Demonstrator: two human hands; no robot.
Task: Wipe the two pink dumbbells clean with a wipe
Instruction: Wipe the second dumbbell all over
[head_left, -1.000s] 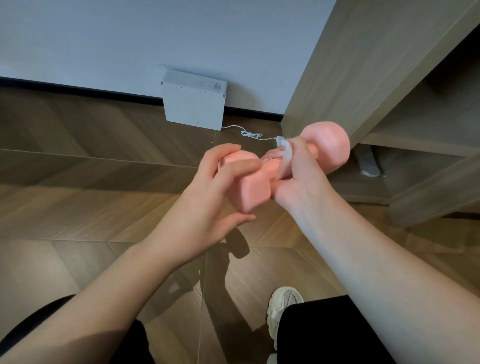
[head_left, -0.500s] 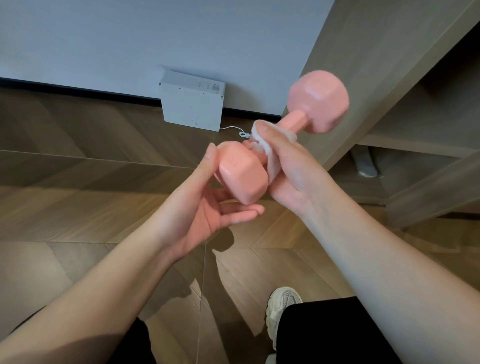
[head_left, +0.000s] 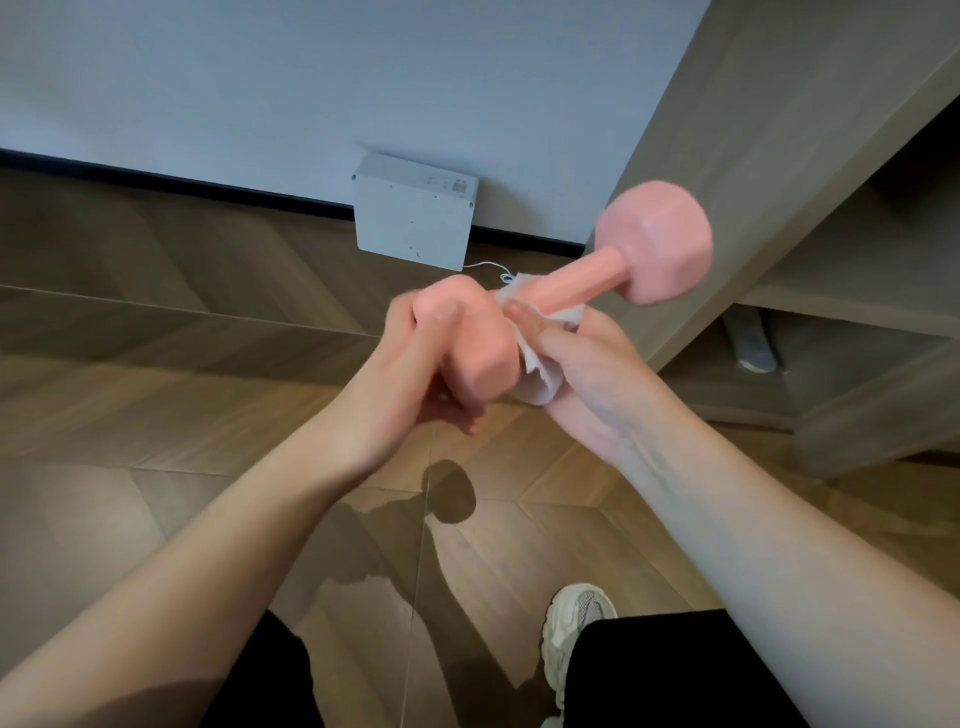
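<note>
One dumbbell (head_left: 584, 283) between left hand (head_left: 384, 395), right hand (head_left: 597, 384) (with wipe (head_left: 537, 376)).

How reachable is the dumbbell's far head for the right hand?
Probably yes: the right hand pinches the wipe against the pink dumbbell's handle, and nothing blocks the way to the far head.

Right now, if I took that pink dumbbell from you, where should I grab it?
Probably the bare handle of the dumbbell just below its far head, coming from above. It is thin and round, easy to wrap, and the left hand and the right hand with the wipe crowd the near end.
</note>
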